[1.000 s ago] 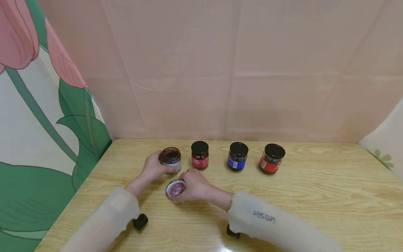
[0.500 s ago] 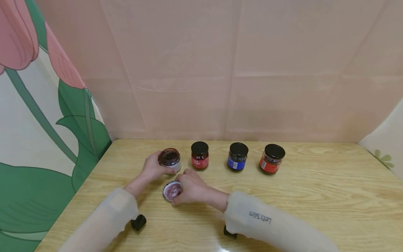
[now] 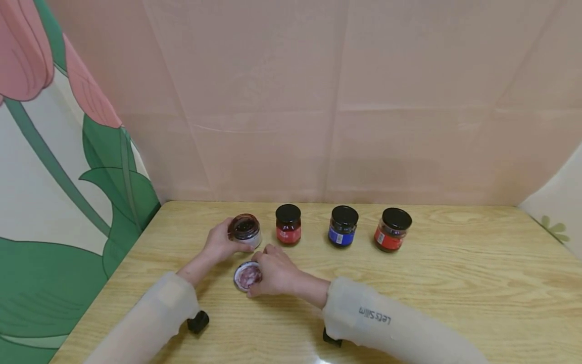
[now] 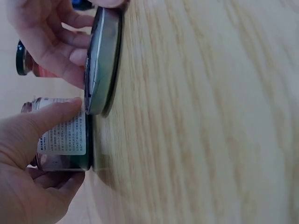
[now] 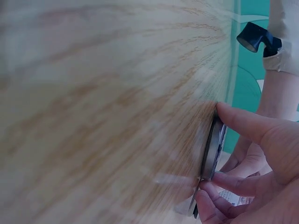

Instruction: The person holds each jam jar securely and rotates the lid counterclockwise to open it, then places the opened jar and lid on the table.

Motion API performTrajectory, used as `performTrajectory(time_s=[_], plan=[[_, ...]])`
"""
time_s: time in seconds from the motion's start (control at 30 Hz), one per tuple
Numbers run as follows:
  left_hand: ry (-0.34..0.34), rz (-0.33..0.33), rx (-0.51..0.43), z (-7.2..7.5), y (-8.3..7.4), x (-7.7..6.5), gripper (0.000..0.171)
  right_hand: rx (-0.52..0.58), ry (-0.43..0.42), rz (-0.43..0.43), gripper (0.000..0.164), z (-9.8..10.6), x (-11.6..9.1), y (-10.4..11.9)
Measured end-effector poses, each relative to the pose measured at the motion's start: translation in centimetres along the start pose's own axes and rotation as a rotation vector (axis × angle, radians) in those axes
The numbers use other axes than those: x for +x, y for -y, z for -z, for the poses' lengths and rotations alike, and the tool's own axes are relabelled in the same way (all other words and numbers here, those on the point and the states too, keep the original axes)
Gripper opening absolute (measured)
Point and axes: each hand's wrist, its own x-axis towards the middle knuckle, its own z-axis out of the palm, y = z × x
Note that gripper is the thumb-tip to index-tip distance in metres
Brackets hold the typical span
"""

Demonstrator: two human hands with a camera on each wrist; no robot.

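Note:
An open glass jar (image 3: 246, 233) with dark contents and a white label stands at the left of the table, its mouth uncovered. My left hand (image 3: 220, 241) grips it round the side, and the left wrist view shows the thumb across the printed label (image 4: 63, 135). Just in front of the jar, my right hand (image 3: 276, 271) holds a round lid (image 3: 247, 276) by its rim between thumb and fingers. The lid's smeared pinkish-white inside faces up. In the right wrist view the lid (image 5: 214, 148) lies low, right at the wood surface.
To the right stand several capped jars in a row: one with a pink-red label (image 3: 288, 233), one with a blue label (image 3: 342, 236), one with a red label (image 3: 389, 239). A pink cloth backdrop (image 3: 336, 101) hangs behind the wooden table (image 3: 454, 283).
My right hand and the lid have shifted slightly left and nearer to me, settling lower. The jar in my left hand has moved very slightly left. Both hands keep their holds.

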Motion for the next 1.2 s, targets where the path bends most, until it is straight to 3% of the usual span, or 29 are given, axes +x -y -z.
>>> performTrajectory(time_s=[0.63, 0.93, 1.2], plan=[[0.017, -0.052, 0.022, 0.2, 0.3, -0.3, 0.084, 0.005, 0.06, 0.039, 0.078, 0.7, -0.6, 0.0], [0.016, -0.09, 0.036, 0.7, -0.4, -1.1, 0.098, -0.024, 0.058, 0.06, 0.077, 1.4, -1.4, -0.7], [-0.03, -0.133, 0.077, 1.0, -1.5, -1.6, 0.094, 0.012, 0.063, 0.059, 0.074, 2.6, -2.6, -1.8]])
